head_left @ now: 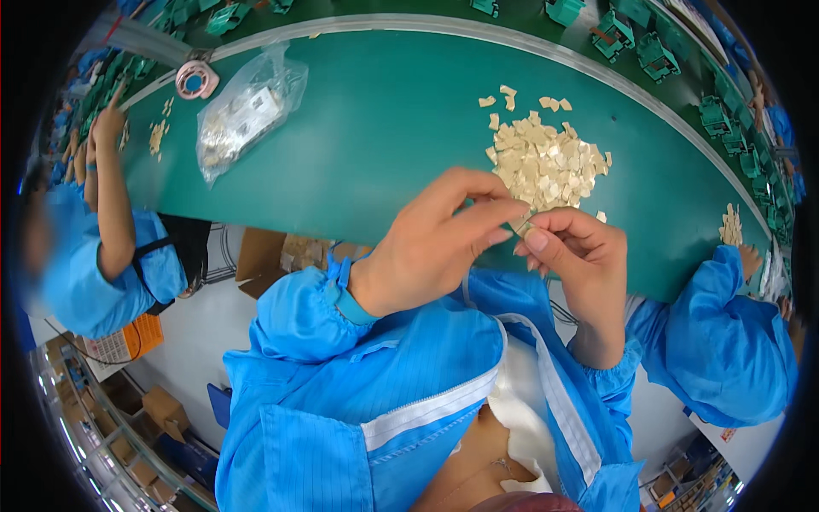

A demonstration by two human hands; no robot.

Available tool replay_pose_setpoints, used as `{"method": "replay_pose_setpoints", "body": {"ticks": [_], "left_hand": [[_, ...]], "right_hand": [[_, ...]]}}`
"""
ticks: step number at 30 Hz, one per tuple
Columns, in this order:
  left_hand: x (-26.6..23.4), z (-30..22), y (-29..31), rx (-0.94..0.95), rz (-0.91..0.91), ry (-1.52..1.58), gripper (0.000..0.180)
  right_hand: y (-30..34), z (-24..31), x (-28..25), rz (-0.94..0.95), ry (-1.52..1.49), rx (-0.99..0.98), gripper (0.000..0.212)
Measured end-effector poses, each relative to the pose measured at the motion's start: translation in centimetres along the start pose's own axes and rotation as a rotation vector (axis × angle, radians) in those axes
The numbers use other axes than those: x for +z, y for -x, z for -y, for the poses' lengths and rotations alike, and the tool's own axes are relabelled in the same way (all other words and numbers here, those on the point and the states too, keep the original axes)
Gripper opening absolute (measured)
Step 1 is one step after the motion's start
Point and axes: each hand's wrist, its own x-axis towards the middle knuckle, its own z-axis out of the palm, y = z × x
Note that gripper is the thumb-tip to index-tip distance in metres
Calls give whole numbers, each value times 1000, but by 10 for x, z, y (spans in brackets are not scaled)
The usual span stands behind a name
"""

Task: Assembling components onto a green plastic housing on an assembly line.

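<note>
Green tabletop (pixel 367 128) stretches wide between the clear plastic bag (pixel 243 124) at upper left and the heap of pale pieces (pixel 546 158) at upper right, a metal rail (pixel 392 20) edging its far side. Near its front edge, right of centre, left hand (pixel 439 235) and right hand (pixel 584 260) together pinch one small pale piece (pixel 521 224).

I watch through one wide fisheye camera on the person's head, facing down and forward: the bright-blue cloth jacket (pixel 316 461) sits closest, the bare left hand (pixel 435 239) and bare right hand (pixel 590 256) near mid-view, the flat green tabletop (pixel 384 102) beyond, out to a bowed pale-grey rail (pixel 384 22).
</note>
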Motion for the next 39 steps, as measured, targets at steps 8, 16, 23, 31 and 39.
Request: {"method": "replay_pose_setpoints", "body": {"ticks": [8, 16, 23, 31, 39], "left_hand": [[16, 39, -21, 277, -15, -220, 30], [27, 46, -26, 249, 27, -191, 31], [23, 43, -32, 260, 68, -212, 27], [27, 49, -36, 243, 55, -213, 27], [30, 50, -36, 233, 55, -234, 28]], "right_hand": [[-23, -9, -7, -139, 27, -58, 10], [-33, -26, -17, -253, 335, -336, 10], [-42, -22, -18, -275, 294, -406, 14], [-49, -26, -24, -213, 502, -649, 17], [-47, -32, -27, -284, 554, -638, 17]]}}
